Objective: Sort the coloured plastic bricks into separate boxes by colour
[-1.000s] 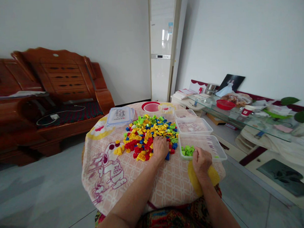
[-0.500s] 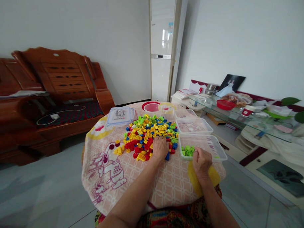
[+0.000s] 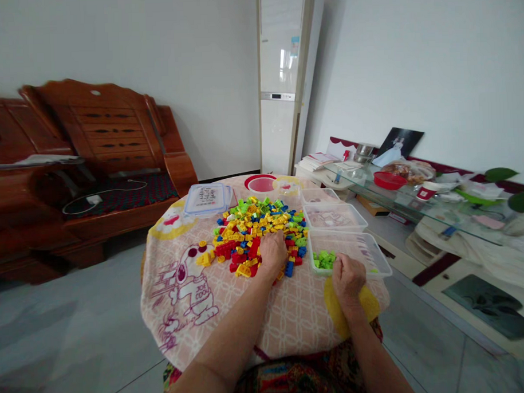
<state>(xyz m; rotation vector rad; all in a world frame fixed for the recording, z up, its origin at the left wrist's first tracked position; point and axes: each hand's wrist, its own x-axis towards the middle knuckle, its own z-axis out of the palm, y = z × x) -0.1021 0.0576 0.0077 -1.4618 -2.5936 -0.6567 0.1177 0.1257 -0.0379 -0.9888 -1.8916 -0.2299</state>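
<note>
A: State?
B: Your left hand (image 3: 274, 252) curled into the brick pile (image 3: 256, 224); your right hand (image 3: 349, 275) bunched at the rim of the near tub (image 3: 352, 248), beside green bricks (image 3: 323, 259). Grip contents: couldn't tell.
A: Technique?
B: Light fingertip pinches probably suited you best.
A: Count?
B: Three tubs (image 3: 334, 218) rightward, one bowl (image 3: 261, 186); bricks uncountable.

Room over cloth (image 3: 298, 315), brick heap (image 3: 256, 224) ahead, bins (image 3: 335, 218) right

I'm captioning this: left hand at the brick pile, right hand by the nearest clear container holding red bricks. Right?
The head view shows bright green bricks in the nearest clear container, not red; the left hand and right hand are as stated.
</note>
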